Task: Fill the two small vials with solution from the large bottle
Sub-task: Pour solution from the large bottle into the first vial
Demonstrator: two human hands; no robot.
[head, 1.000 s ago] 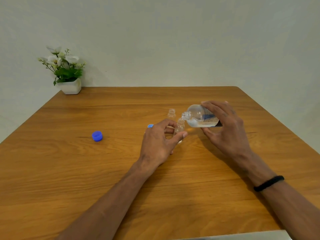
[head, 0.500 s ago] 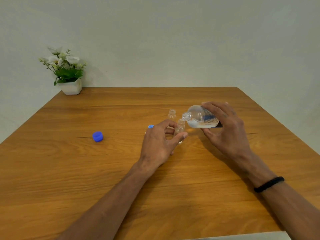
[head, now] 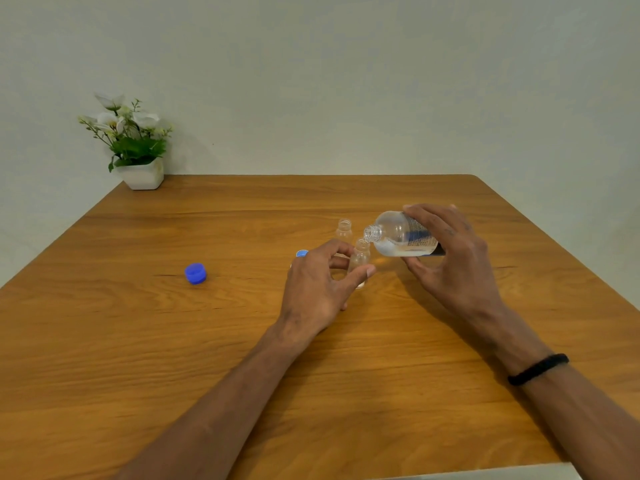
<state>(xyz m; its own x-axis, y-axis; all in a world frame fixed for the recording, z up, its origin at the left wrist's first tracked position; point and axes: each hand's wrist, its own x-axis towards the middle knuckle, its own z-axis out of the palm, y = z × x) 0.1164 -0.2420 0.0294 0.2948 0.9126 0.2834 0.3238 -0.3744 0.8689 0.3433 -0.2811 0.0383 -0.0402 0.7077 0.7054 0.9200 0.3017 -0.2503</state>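
Table (head: 138,341) was wood with a strong grain – smooth, satin sheen. Large bottle (head: 401,237) looked like clear glossy plastic with a printed label; both vials – the near vial (head: 360,259) and far vial (head: 344,230) – were clear and shiny, glass or plastic not told apart. Blue cap (head: 195,273) was smooth plastic. Flower pot (head: 143,176) was white and glossy. Wristband (head: 536,368) was black, matt, cloth-like. Wall (head: 346,81) was matt.

The large bottle (head: 401,237) carries a dark label whose print is too small to read.
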